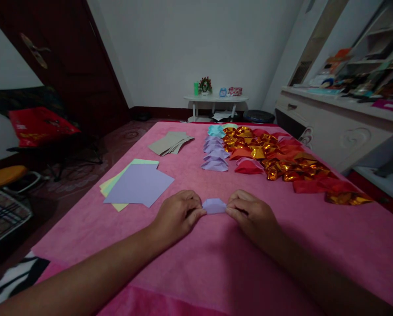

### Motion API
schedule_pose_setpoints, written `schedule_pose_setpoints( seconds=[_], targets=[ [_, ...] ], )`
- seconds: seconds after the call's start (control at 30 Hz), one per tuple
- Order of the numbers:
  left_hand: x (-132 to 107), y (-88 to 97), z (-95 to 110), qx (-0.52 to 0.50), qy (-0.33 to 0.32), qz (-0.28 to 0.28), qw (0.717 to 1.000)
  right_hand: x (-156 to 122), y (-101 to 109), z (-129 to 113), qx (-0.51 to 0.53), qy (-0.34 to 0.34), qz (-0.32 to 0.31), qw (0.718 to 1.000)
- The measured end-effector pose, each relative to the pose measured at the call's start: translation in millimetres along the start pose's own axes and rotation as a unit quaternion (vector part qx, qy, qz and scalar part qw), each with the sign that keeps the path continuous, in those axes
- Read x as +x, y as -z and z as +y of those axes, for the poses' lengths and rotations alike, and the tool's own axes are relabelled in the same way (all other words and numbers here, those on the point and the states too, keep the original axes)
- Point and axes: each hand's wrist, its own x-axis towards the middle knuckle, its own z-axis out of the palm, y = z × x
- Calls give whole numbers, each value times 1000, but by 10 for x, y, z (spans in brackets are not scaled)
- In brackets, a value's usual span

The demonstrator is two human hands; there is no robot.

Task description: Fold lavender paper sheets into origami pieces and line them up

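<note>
A small folded lilac paper piece [214, 206] lies on the pink cloth [216, 259] between my two hands. My left hand [178, 214] pinches its left end with curled fingers. Its right end is pinched by my right hand [250, 213], whose fingers are also closed. Both forearms reach in from the near edge.
A stack of lilac, green and yellow sheets [137, 184] lies to the left. Grey sheets [170, 142] sit farther back. A row of folded lilac pieces [215, 153] and a heap of gold and red foil pieces [282, 162] fill the right. A white side table [216, 103] stands by the far wall.
</note>
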Motion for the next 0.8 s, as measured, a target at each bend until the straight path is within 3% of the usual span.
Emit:
schedule_pose_setpoints(
  seconds=[0.23,0.47,0.67,0.8],
  targets=[
    [50,-52,32,76,63,25,995,96,-84,-46,-91,-90,30,991],
    [18,-85,62,127,93,57,986,89,-157,-111,-170,-103,81,977],
    [88,-113,-29,64,76,62,993,101,-173,-93,-101,-68,80,989],
    [310,-205,-192,-84,79,95,989,294,-192,-27,75,-79,121,987]
  ],
)
